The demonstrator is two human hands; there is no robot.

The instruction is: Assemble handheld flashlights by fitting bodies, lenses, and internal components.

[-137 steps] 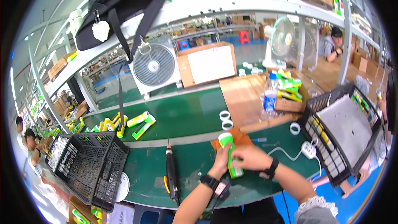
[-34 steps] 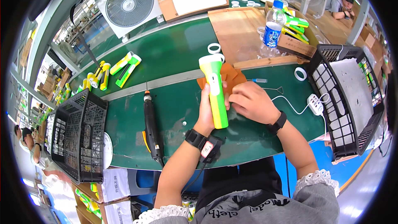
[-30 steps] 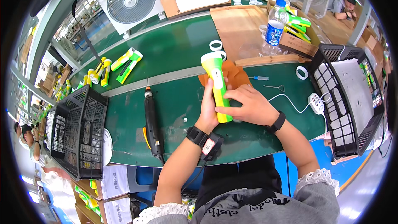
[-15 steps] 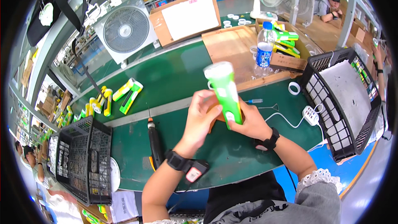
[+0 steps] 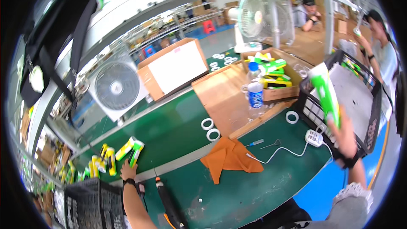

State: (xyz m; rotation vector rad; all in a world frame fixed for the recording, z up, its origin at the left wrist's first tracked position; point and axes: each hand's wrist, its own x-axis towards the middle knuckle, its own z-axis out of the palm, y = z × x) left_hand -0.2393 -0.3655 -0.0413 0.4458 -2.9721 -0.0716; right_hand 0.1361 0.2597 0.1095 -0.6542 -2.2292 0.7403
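Right hand (image 5: 345,138): it is closed around the lower end of a green-and-white flashlight (image 5: 326,95) and holds it up over the black wire basket (image 5: 373,114) at my right. The picture is blurred there, so I cannot tell how each finger sits.

Left hand (image 5: 128,170): stretched far to my left, fingers loosely spread, fingertips touching or just short of the near end of the next flashlight (image 5: 132,149) on the green bench (image 5: 178,127). I cannot tell whether it grips yet.

Where the work is: one finished-looking flashlight is in the air at the basket, and a row of yellow-and-green ones (image 5: 104,161) lies near my left hand.

Doing it well, right side: I judge the flashlight should go down into the basket flat, alongside the white sheet (image 5: 352,97) in it, rather than dropped from height, since the lens end looks easy to scuff.

Doing it well, left side: I should close on the middle of the body, not its tip, so it does not swing as I lift.

Watch for: the white cable (image 5: 280,150) and power strip (image 5: 314,137) lie between the basket and the orange cloth (image 5: 231,159); the electric screwdriver (image 5: 169,201) lies close to my left forearm. I should carry over them, not drag.
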